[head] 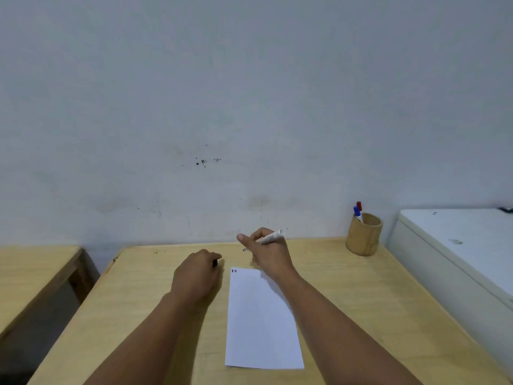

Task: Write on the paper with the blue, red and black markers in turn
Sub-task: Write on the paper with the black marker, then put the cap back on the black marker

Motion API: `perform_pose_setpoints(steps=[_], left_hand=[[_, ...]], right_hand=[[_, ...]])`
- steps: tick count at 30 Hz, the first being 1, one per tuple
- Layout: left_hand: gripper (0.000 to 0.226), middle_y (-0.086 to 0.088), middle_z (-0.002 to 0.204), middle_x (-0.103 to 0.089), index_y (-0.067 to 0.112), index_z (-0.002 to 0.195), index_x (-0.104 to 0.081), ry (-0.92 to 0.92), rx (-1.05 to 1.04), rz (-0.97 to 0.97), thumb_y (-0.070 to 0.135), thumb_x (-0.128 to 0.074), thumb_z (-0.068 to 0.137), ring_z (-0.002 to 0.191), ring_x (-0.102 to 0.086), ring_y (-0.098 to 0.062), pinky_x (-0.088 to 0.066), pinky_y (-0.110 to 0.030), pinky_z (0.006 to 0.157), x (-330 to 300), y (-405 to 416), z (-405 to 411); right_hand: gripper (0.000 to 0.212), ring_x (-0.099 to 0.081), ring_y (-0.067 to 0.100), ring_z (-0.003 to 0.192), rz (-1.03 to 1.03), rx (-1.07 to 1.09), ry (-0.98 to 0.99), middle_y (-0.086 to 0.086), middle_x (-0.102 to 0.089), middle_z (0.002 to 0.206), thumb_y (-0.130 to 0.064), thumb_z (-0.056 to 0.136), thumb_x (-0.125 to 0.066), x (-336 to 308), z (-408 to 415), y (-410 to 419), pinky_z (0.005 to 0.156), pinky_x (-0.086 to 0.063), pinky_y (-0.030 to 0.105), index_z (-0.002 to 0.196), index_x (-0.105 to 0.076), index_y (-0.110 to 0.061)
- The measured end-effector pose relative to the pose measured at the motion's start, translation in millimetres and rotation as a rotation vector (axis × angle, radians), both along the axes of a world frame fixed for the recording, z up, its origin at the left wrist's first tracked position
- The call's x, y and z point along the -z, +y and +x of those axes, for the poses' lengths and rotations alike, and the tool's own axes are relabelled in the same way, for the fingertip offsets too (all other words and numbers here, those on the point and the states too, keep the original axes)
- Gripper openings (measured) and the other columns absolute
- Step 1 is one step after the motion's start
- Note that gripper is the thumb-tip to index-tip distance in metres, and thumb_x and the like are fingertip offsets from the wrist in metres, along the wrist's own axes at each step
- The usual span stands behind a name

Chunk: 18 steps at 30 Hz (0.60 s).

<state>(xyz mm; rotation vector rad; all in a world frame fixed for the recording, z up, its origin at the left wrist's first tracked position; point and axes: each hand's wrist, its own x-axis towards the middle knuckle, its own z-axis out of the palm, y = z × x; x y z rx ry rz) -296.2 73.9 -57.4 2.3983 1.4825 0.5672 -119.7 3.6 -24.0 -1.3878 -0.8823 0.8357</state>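
A white sheet of paper (262, 320) lies lengthwise on the wooden table (361, 301), with small blue, red and dark marks in its top left corner. My right hand (268, 252) hovers beyond the paper's far edge, gripping a white-barrelled marker (270, 237) whose dark tip points left and down. My left hand (198, 272) rests on the table left of the paper, closed around a small black cap (215, 263). The blue marker (357, 213) and red marker (359, 206) stand in a bamboo cup (363, 237) at the far right.
A blue-grey wall rises just behind the table. A second wooden table (33, 270) sits to the left across a gap. A white cabinet top (458, 237) adjoins the right side.
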Motion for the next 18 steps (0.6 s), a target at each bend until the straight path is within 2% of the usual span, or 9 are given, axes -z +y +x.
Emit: perform_pose_setpoints(steps=[2,4,6,8,9,12,15,18], left_hand=[[0.032,0.008,0.125,-0.071,0.030,0.127,-0.070,0.013,-0.032,0.020,0.033,-0.051,0.102,0.116,-0.064,-0.019,-0.052,-0.034,0.089,5,3,2],[0.029,0.006,0.122,-0.074,0.027,0.123,-0.073,-0.060,-0.069,-0.002,0.027,-0.056,0.100,0.115,-0.066,-0.020,-0.051,-0.033,0.089,8,4,0],[0.025,0.002,0.114,-0.077,0.021,0.119,-0.075,-0.240,-0.107,-0.092,0.023,-0.065,0.096,0.109,-0.069,-0.022,-0.051,-0.033,0.089,4,3,-1],[0.021,0.001,0.098,-0.079,0.019,0.113,-0.075,-0.457,-0.132,-0.222,0.016,-0.071,0.092,0.094,-0.071,-0.020,-0.053,-0.034,0.086,-9,0,0],[0.017,0.001,0.090,-0.079,0.017,0.107,-0.074,-0.572,-0.135,-0.289,0.013,-0.073,0.091,0.086,-0.070,-0.019,-0.054,-0.035,0.084,-17,-2,0],[0.005,-0.003,0.089,-0.078,0.014,0.096,-0.075,-0.900,-0.115,-0.457,0.011,-0.072,0.094,0.083,-0.068,-0.020,-0.057,-0.039,0.083,-46,-11,3],[0.009,-0.004,0.096,-0.078,0.013,0.099,-0.078,-1.016,-0.092,-0.509,0.017,-0.071,0.096,0.086,-0.070,-0.017,-0.057,-0.038,0.085,-66,-22,6],[0.012,-0.001,0.096,-0.079,0.013,0.102,-0.079,-1.033,-0.087,-0.514,0.020,-0.071,0.096,0.086,-0.070,-0.015,-0.055,-0.034,0.080,-78,-30,9]], right_hand=[[0.010,-0.071,0.018,0.064,-0.016,-0.119,0.011,0.010,-0.078,0.088,-0.010,0.094,-0.078,-9,7,-9,0.055,-0.052,0.025,0.102,-0.072,-0.013],[0.026,-0.081,0.026,0.090,-0.010,-0.192,0.107,0.006,-0.083,0.106,-0.002,0.104,-0.059,-16,11,-19,0.067,-0.064,0.035,0.123,-0.072,-0.015],[0.034,-0.082,0.030,0.098,-0.001,-0.169,0.224,0.009,-0.083,0.111,-0.002,0.105,-0.050,-21,16,-26,0.077,-0.068,0.044,0.123,-0.076,-0.015],[0.030,-0.081,0.034,0.089,0.022,-0.155,0.340,0.015,-0.080,0.107,-0.003,0.103,-0.052,-24,19,-29,0.080,-0.068,0.050,0.115,-0.079,-0.011],[0.026,-0.078,0.031,0.081,0.028,-0.161,0.332,0.015,-0.077,0.105,-0.004,0.103,-0.055,-24,20,-31,0.076,-0.068,0.048,0.112,-0.079,-0.010],[0.020,-0.065,0.017,0.063,-0.005,-0.170,0.039,0.006,-0.074,0.100,-0.005,0.100,-0.061,-17,19,-36,0.057,-0.057,0.030,0.110,-0.070,-0.020],[0.026,-0.067,0.011,0.057,-0.028,-0.201,-0.190,-0.001,-0.073,0.091,-0.008,0.098,-0.071,-12,12,-39,0.052,-0.051,0.024,0.118,-0.067,-0.024],[0.021,-0.068,0.009,0.055,-0.027,-0.190,-0.268,-0.002,-0.072,0.090,-0.011,0.096,-0.075,-14,8,-41,0.052,-0.050,0.022,0.111,-0.072,-0.026]])
